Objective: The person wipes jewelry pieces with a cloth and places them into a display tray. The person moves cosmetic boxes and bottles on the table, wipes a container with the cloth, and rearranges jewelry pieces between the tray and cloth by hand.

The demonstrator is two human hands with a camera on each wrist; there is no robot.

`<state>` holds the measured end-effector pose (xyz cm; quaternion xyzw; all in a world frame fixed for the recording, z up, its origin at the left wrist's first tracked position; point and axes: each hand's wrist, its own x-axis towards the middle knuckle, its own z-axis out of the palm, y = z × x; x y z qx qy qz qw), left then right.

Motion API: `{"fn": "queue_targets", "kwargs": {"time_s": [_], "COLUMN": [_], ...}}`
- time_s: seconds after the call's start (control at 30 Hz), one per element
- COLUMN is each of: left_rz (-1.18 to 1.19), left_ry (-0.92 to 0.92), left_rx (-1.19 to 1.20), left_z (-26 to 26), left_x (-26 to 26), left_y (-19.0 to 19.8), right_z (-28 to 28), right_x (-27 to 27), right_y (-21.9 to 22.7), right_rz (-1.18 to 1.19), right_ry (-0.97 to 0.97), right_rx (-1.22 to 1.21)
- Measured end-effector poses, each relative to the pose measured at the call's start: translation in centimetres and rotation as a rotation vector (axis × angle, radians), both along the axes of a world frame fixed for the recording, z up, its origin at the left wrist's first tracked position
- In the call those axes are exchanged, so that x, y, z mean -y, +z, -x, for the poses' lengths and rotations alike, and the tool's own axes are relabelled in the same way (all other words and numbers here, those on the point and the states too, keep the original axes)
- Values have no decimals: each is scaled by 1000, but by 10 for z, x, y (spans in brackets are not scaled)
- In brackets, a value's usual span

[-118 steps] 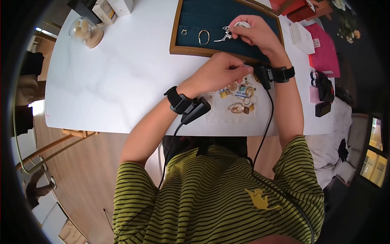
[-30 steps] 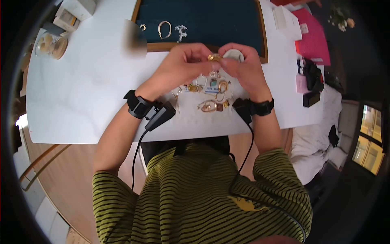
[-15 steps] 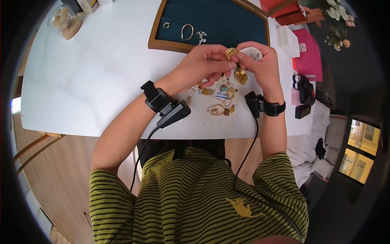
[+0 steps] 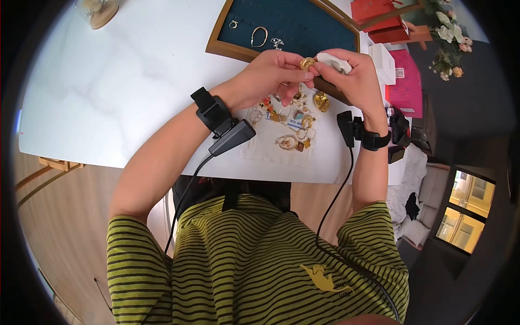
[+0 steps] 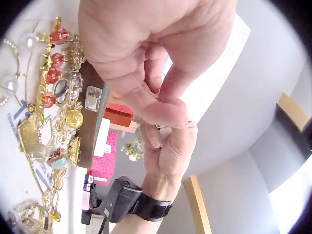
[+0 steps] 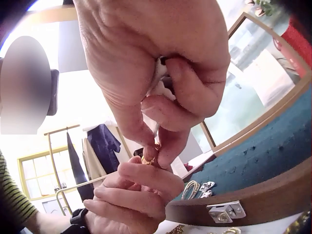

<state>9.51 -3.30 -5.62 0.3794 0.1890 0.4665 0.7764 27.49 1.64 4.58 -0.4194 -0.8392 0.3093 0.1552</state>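
Both hands meet in front of the tray at a rounded, ridged gold jewellery piece (image 4: 307, 64). My left hand (image 4: 271, 77) pinches it between thumb and fingers. My right hand (image 4: 349, 73) has thumb and index fingertips on the same gold piece (image 6: 150, 157), while a white cloth (image 4: 333, 63) is tucked in its curled fingers. Fingers hide much of the piece in the wrist views. Below the hands, assorted jewellery (image 4: 290, 122) lies on a white sheet, and a crumpled-looking gold ornament (image 4: 321, 101) lies at its upper right.
A wooden tray (image 4: 233, 51) lined in dark teal holds a ring (image 4: 233, 24), a bracelet (image 4: 259, 37) and a silver brooch (image 4: 277, 43). To the right are a white box (image 4: 382, 64), a pink bag (image 4: 406, 81) and flowers (image 4: 449, 32). A glass dome stands far left.
Earlier my right hand held the silver brooch over the tray; now the brooch lies there. Both hands have come together on the gold piece. Over the last half second they keep nearly the same hold.
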Motion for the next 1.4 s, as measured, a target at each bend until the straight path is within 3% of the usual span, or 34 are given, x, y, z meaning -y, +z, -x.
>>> {"fn": "queue_targets", "kwargs": {"time_s": [0.13, 0.3, 0.4, 0.53, 0.6, 0.83, 1.03, 1.1, 1.13, 1.2, 1.4], "left_rz": [-28, -68, 8, -11, 4, -22, 13, -44, -45, -79, -130], "left_ry": [-14, -33, -50, 17, 50, 108, 170, 65, 63, -138, -216], "left_rx": [25, 78, 153, 136, 134, 0, -39, -47, -45, -208, -252], "left_z": [7, 7, 6, 5, 6, 6, -1, 2, 4, 6, 5], "left_x": [1, 0, -1, 0, -1, -1, 1, 2, 3, 6, 12], "left_y": [6, 7, 7, 6, 6, 6, 10, 10, 11, 15, 18], "right_z": [0, -2, 0, 0, 6, 7, 5, -1, -1, -1, 15], "right_x": [0, -4, -3, -4, 0, 1, 1, -11, -17, -31, -41], "right_y": [6, 5, 1, 1, -5, 4, 15, 10, 7, -1, -28], "right_rz": [18, 216, 291, 335, 87, -25, -276, -303, -303, -374, -404], "right_ry": [27, -122, -92, -79, 31, 44, 102, 11, 9, 82, 223], "right_rx": [-35, -112, -248, -207, -242, -86, 83, 59, 61, 75, 211]}}
